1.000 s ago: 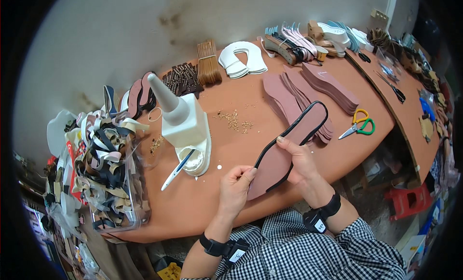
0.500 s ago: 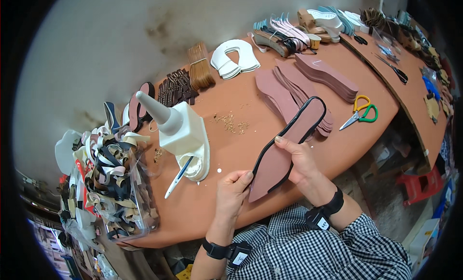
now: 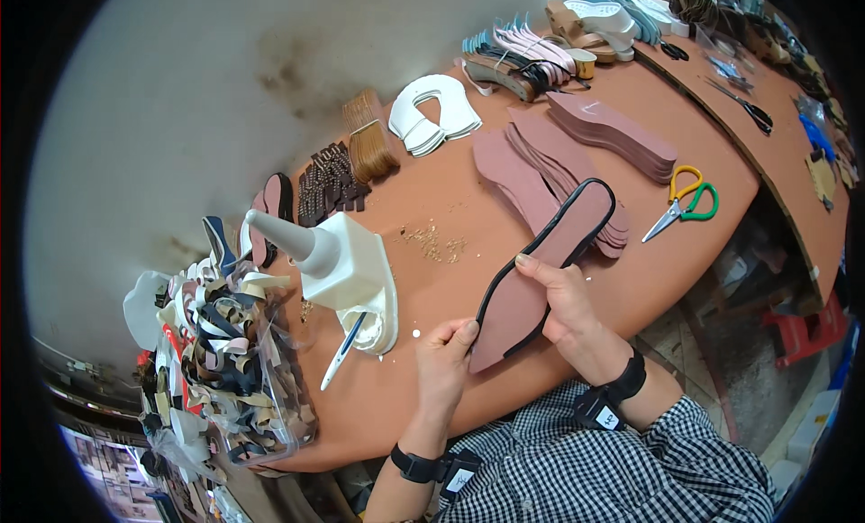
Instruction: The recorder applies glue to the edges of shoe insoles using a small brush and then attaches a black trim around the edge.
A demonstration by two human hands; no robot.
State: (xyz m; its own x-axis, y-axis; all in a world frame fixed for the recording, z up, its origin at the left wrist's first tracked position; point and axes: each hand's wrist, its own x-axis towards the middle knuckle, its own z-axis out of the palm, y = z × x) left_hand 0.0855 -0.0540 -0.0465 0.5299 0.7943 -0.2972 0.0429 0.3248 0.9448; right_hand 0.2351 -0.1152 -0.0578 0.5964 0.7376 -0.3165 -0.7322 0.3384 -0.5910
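Working from a distance, I have the pink insole [image 3: 515, 311] held over the near side of the table [image 3: 423, 191], slanting from lower left to upper right. My left hand [image 3: 445, 354] pinches its left edge by the near end, where the black trim [image 3: 612, 201] runs; my right hand [image 3: 560, 300] grasps the middle from the right, thumb across the top, fingers partly hidden. I judge the insole light, thin and bendy, hard to break but likely to flop if held by one tip. The trim looks soft, so I'd support the waist and pinch the rim gently. An insole stack [image 3: 613, 134] lies beyond, scissors [image 3: 676, 208] rightward.
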